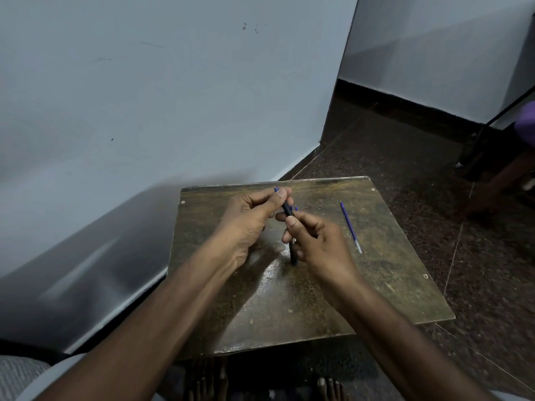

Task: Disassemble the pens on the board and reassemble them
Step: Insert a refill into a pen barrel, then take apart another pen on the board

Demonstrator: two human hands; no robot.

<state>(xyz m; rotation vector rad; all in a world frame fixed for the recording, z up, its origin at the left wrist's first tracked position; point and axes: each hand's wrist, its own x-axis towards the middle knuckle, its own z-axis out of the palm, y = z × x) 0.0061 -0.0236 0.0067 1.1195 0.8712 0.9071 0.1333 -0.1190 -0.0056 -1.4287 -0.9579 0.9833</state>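
A dark pen is held above the worn brown board by both hands. My left hand pinches its tip end, where a blue-and-metal point sticks out past the thumb. My right hand grips the barrel lower down, and the pen's back end pokes out below the fingers. A blue refill with a clear end lies loose on the board to the right of my hands. A small blue bit shows just behind the pen; what it is I cannot make out.
The board rests low in front of me, with bare toes visible under its near edge. A pale wall runs along the left and back. Dark speckled floor spreads to the right, where another person's foot stands by a dark object.
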